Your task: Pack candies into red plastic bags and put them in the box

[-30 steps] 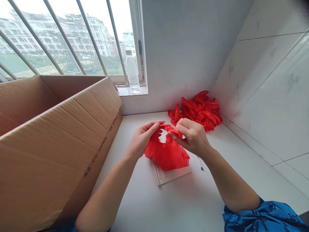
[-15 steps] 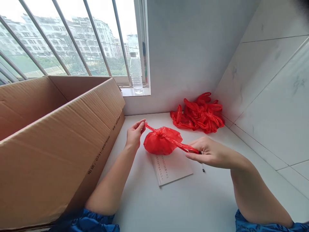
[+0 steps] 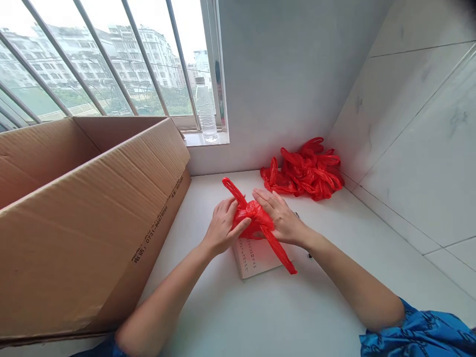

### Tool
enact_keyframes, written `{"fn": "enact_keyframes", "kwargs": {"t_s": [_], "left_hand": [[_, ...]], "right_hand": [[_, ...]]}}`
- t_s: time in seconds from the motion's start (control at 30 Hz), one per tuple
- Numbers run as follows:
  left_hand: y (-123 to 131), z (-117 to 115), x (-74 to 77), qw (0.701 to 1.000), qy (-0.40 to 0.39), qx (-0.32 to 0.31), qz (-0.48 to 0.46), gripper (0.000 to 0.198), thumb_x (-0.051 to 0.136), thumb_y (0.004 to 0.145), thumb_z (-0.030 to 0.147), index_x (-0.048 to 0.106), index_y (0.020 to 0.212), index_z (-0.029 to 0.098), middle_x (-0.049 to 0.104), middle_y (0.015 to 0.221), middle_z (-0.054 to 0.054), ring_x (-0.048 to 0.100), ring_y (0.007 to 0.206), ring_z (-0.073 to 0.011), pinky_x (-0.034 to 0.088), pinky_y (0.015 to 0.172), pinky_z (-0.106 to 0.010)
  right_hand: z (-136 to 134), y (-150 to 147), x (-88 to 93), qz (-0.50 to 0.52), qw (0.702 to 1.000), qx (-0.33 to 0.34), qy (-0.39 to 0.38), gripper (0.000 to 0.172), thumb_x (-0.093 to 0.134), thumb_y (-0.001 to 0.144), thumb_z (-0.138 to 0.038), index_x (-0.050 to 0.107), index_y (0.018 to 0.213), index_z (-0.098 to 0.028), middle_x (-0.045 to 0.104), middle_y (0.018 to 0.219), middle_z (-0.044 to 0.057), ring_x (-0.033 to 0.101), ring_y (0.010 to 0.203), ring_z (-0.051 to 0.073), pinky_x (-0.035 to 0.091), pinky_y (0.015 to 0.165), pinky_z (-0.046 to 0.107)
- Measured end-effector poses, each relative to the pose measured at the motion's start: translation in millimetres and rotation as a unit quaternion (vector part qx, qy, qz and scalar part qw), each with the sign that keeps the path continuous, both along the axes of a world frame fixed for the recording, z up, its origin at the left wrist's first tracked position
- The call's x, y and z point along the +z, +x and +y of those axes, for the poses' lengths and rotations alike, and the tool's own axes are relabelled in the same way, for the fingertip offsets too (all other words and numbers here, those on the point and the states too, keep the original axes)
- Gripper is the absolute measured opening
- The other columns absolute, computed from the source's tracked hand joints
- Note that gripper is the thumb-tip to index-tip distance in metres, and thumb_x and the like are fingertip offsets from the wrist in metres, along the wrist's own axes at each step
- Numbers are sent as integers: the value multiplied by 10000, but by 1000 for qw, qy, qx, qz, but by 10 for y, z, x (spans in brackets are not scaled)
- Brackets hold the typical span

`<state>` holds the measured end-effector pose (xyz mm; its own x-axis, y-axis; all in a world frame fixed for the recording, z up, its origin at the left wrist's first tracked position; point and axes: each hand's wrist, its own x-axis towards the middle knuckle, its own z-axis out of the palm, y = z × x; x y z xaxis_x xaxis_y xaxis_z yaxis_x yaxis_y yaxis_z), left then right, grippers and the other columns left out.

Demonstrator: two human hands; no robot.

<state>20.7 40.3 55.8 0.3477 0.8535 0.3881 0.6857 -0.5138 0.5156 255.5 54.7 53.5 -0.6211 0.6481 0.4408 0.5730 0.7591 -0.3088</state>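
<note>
A knotted red plastic bag (image 3: 256,210) with something rounded inside rests over a white notebook (image 3: 256,263) on the table. Its two twisted handles stick out from the knot, one to the upper left and one to the lower right. My left hand (image 3: 225,225) cups the bag's left side, thumb across the front. Against the right side presses my right hand (image 3: 280,215), its fingers fairly straight. Together they hold the bag between them. What is inside is hidden. Under my right wrist a pen (image 3: 310,256) shows only in part.
To the left stands a large open cardboard box (image 3: 111,198) with a high wall. A heap of red plastic bags (image 3: 307,171) lies at the back right by the tiled wall. On the sill of the barred window is a clear water bottle (image 3: 206,111).
Both hands have let go of the bag's stretched handles and moved inward onto its sides. The bag looks more compact, its handles now loose. My view has shifted slightly.
</note>
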Motion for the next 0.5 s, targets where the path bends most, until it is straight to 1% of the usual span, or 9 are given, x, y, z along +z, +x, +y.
{"fn": "enact_keyframes", "kwargs": {"t_s": [0.03, 0.1, 0.17, 0.23, 0.33, 0.4, 0.5], "left_hand": [[48, 17, -19, 1000, 23, -4, 21, 512, 453, 989, 488, 475, 1426, 223, 488, 1472, -122, 433, 1369, -280, 302, 1170, -498], [118, 91, -74, 998, 48, 4, 39, 443, 392, 1020, 442, 510, 1384, 220, 485, 1484, -118, 422, 1388, -267, 301, 1177, -493], [147, 185, -149, 997, 52, 18, 49, 412, 337, 1040, 402, 543, 1342, 212, 490, 1491, -117, 400, 1417, -259, 299, 1184, -489], [142, 259, -235, 997, 41, 21, 61, 422, 311, 1047, 385, 541, 1349, 203, 488, 1503, -117, 369, 1448, -252, 283, 1200, -480], [117, 303, -348, 997, 16, 23, 73, 467, 290, 1050, 392, 497, 1411, 181, 480, 1517, -123, 334, 1475, -250, 261, 1216, -472], [109, 299, -397, 997, 6, 25, 78, 488, 281, 1051, 400, 474, 1438, 174, 465, 1532, -123, 310, 1489, -254, 246, 1222, -478], [110, 281, -436, 996, -2, 25, 86, 494, 281, 1051, 401, 456, 1457, 179, 442, 1553, -120, 306, 1493, -258, 233, 1224, -490]], "right_hand": [[50, -91, -62, 21, 1000, 8, 0, 901, 592, 929, -423, 17, 1613, -310, 303, 1633, 122, 246, 1521, 298, 136, 1221, 609], [143, -212, -175, 60, 997, -5, -49, 785, 479, 995, -429, 17, 1614, -290, 449, 1554, 124, 352, 1480, 266, 161, 1223, 599], [202, -261, -268, 84, 989, -42, -111, 707, 404, 1022, -476, 71, 1614, -282, 495, 1520, 119, 407, 1449, 252, 203, 1223, 572], [221, -268, -335, 83, 983, -69, -149, 676, 361, 1023, -539, 158, 1608, -267, 437, 1563, 119, 359, 1476, 258, 216, 1229, 544], [203, -257, -395, 63, 981, -73, -166, 685, 301, 1024, -585, 241, 1593, -209, 325, 1625, 119, 223, 1530, 272, 182, 1245, 525], [188, -259, -422, 52, 982, -76, -168, 688, 269, 1026, -593, 259, 1588, -196, 301, 1636, 112, 193, 1538, 271, 165, 1250, 524], [177, -278, -461, 36, 981, -92, -167, 675, 240, 1029, -597, 278, 1584, -214, 290, 1643, 92, 184, 1541, 256, 150, 1256, 512]]}}
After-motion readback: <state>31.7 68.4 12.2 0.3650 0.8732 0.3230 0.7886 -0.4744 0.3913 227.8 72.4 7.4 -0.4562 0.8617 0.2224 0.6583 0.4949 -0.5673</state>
